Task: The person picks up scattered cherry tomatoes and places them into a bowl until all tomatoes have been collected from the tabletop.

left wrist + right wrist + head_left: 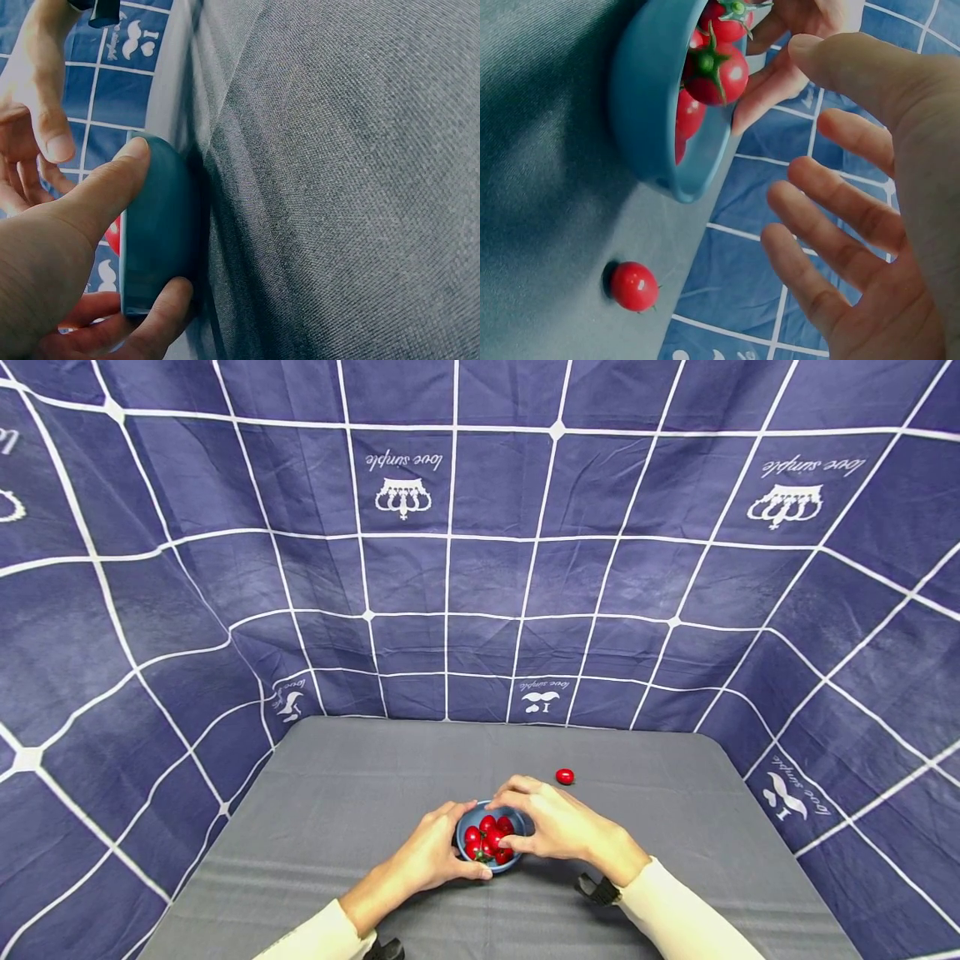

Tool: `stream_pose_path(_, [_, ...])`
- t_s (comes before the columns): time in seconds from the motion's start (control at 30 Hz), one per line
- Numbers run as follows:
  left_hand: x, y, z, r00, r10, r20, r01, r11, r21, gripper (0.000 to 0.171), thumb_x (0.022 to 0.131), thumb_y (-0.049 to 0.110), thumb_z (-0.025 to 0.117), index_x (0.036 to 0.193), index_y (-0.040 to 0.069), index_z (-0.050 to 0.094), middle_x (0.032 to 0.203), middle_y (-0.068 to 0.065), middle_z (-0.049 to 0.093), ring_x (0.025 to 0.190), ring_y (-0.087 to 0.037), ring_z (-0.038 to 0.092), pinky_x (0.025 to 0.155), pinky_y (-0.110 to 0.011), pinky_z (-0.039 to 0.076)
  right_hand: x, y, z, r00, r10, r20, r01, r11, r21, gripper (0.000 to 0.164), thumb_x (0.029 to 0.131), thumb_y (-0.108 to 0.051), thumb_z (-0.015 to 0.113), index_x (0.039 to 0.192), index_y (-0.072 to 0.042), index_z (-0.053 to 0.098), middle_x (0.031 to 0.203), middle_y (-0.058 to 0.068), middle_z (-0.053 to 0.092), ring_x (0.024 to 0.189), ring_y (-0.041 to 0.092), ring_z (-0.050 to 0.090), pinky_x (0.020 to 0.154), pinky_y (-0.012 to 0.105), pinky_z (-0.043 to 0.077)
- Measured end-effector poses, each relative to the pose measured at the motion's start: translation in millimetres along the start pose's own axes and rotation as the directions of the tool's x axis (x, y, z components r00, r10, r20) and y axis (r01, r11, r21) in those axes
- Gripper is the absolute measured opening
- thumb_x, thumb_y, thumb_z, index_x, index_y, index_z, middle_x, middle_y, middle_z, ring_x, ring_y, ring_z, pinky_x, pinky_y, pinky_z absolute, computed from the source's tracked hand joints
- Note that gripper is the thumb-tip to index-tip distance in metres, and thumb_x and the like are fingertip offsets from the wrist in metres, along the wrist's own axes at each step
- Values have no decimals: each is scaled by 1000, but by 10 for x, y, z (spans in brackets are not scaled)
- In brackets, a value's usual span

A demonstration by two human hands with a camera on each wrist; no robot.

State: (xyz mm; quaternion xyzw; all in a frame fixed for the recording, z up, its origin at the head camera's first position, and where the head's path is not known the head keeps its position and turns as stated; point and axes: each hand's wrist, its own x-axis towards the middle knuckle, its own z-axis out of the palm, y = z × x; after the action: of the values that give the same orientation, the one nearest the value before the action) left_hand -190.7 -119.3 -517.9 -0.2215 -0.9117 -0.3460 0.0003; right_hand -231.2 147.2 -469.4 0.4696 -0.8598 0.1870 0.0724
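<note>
The left hand [435,853] grips a bowl [639,97] of tomatoes [718,73]; the right hand [558,822], spread and empty, hovers above. A single tomato [565,776] lies beyond, to the right.

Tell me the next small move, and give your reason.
Probably move the right hand to the lone tomato on the gray cloth: it lies outside the bowl, which holds other tomatoes and is gripped by the left hand, while the right is empty.

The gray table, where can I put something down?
Bare patches: between the left hand and the left edge of the table, and between the lone tomato and the right edge. Crowded: the middle, where that hand holds the blue bowl and the right hand hovers above.
</note>
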Motion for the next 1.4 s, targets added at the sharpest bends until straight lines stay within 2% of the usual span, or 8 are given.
stream_pose_path(0.77, [1, -12, 15, 1000, 12, -10, -12, 1000, 16, 111, 71, 41, 115, 157, -8, 64, 138, -18, 76, 125, -35, 76, 111, -51, 65, -102, 154, -30, 999, 38, -35, -38, 999, -7, 50, 93, -34, 100, 137, -21, 83, 134, -7, 77, 127, 15, 74, 111, 41, 65])
stream_pose_path(1.0, [3, -9, 10, 1000, 9, -11, -9, 1000, 5, 111, 71, 40, 115, 157, -8, 64, 138, -17, 76, 124, -33, 75, 109, -45, 65, -145, 265, -27, 997, 60, -49, -60, 998, -2, 49, 93, -32, 99, 138, -22, 83, 137, -7, 75, 115, 16, 75, 101, 35, 65])
stream_pose_path(1.1, [2, -7, 10, 1000, 7, -13, -7, 1000, 3, 111, 71, 39, 115, 157, -8, 64, 137, -16, 76, 123, -31, 75, 107, -42, 66, -172, 322, -24, 996, 80, -42, -80, 997, 8, 50, 94, -32, 99, 140, -23, 82, 141, -6, 75, 113, 18, 75, 100, 36, 64])
stream_pose_path(1.23, [-4, -5, 10, 1000, 1, -9, -1, 1000, 0, 111, 71, 39, 115, 158, -7, 64, 139, -16, 76, 123, -30, 75, 106, -40, 66, -203, 370, -19, 993, 110, -38, -110, 994, 2, 52, 95, -36, 98, 143, -28, 80, 144, -6, 73, 119, 18, 75, 105, 43, 65])
stream_pose_path(1.4, [-6, 8, 10, 1000, -1, -13, 1, 1000, -1, 110, 71, 39, 115, 157, -6, 64, 139, -16, 76, 124, -30, 75, 107, -41, 66, -238, 438, -14, 986, 161, -38, -161, 987, -2, 52, 96, -38, 97, 144, -31, 80, 145, -10, 72, 130, 15, 73, 112, 45, 64])
